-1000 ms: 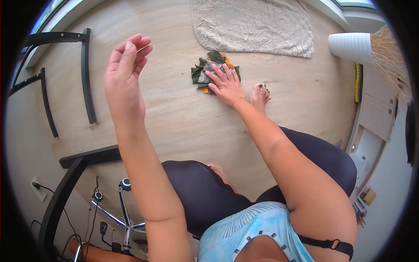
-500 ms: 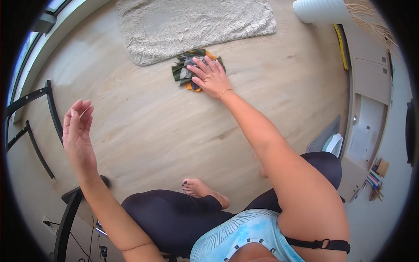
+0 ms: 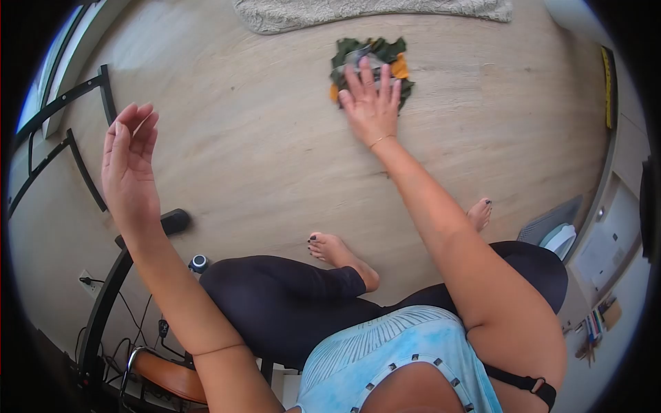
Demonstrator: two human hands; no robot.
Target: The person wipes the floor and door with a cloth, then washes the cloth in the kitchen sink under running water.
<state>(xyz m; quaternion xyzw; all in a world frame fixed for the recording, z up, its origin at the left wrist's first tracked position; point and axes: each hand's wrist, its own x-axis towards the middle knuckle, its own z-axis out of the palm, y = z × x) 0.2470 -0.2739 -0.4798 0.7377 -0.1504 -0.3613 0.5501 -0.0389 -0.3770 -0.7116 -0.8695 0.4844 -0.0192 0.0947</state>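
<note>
Spread fingers of my right hand (image 3: 373, 107) lie flat on a bunched cloth (image 3: 341, 60) of dark green, grey and orange on the pale wood floor (image 3: 275, 158). The palm is over the cloth's near edge, and a thin bracelet circles the wrist. Raised in the air at the left, my left hand (image 3: 132, 162) has loosely bent fingers and a thumb close to them, with nothing seen in it. It is nearest to the black metal frame (image 3: 108, 96), far from the cloth.
A fluffy pale rug (image 3: 372, 8) lies beyond the cloth. Black furniture legs (image 3: 103, 316), cables and an orange-brown seat (image 3: 169, 375) are at lower left. A grey mat (image 3: 551, 219) and open shelving (image 3: 606, 251) stand at right. My bare feet (image 3: 337, 255) rest on the floor.
My right hand and the cloth are now farther from the rug, with the hand still on the cloth. The view has shifted too. My left hand stays raised.
</note>
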